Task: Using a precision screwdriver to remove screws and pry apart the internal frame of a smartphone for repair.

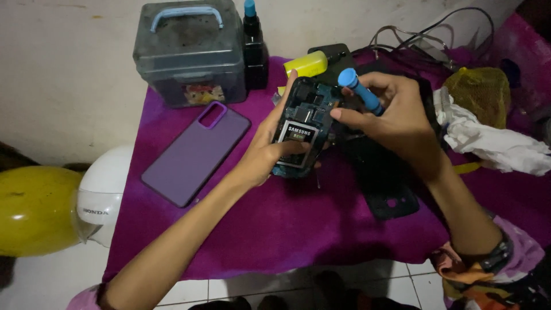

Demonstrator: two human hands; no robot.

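At the far left, off the counter, sit a yellow balloon [31, 209] and a white helmet [103, 192]; neither is in use. On the counter's magenta cloth [275, 229], a purple case [195, 152] lies flat and apart from the work, with a grey toolbox [189, 51] behind it at the far edge and a dark bottle [254, 49] with a blue cap just beside the box. The left hand [270, 149] holds the phone [301, 129] up off the cloth, near the middle of the counter, fingers wrapped round its edges and thumb across the lower part. The phone's back cover is already off: the battery and the circuit board are bare, so the opening is done, while the battery sits in its bay, not lifted out. The right hand [396, 115] pinches a blue screwdriver [360, 92], fingers closed on its shaft, the tip pointed down at the phone's upper right corner; whether it is seated in a screw cannot be told. By my judgement, the inner work is at an early stage. A black cover [384, 183] lies on the cloth below the right hand, set aside. A yellow tube [307, 63] lies behind the phone. At the right are a white rag [493, 143], a yellow bag [479, 86] and cables [425, 37].
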